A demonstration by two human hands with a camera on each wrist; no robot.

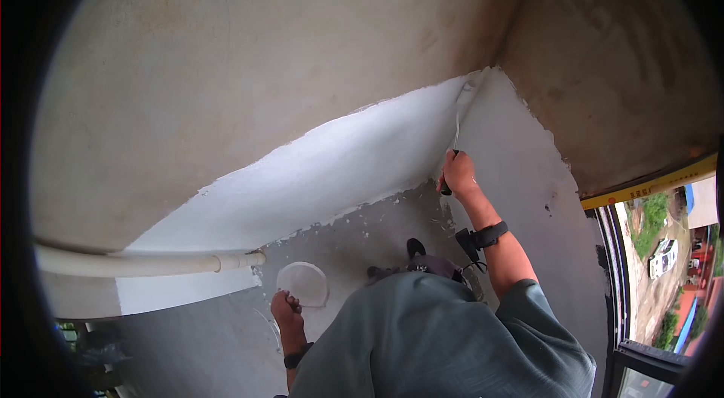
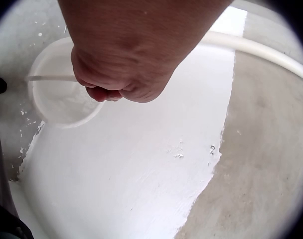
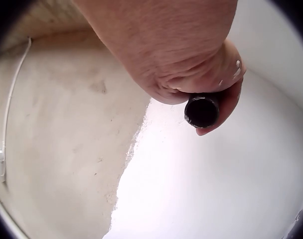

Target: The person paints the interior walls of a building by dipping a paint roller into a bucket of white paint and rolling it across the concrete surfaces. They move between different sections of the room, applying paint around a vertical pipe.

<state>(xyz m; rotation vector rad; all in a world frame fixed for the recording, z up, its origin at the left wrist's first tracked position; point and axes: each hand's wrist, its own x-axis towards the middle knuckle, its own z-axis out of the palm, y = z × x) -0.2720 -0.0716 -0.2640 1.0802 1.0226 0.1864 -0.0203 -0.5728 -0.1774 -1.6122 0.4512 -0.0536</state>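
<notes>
In the head view my right hand (image 1: pixel 458 172) grips the black handle of a small paint roller (image 1: pixel 467 87), whose head touches the wall near the corner. The right wrist view shows that hand (image 3: pixel 191 69) curled round the dark handle end (image 3: pixel 202 110). My left hand (image 1: pixel 286 309) holds a white bucket (image 1: pixel 303 284) above the floor. In the left wrist view the curled left hand (image 2: pixel 121 74) is at the handle of the bucket (image 2: pixel 67 117), with whitish material inside. The white painted area (image 1: pixel 324 172) borders bare grey-beige wall.
A pale pipe (image 1: pixel 173 264) runs along the left wall to the floor. Both feet stand on the grey floor (image 1: pixel 347 240), which has white specks. On the right is a window frame (image 1: pixel 615 270) below a yellow strip (image 1: pixel 656 181). Dark items lie at the lower left.
</notes>
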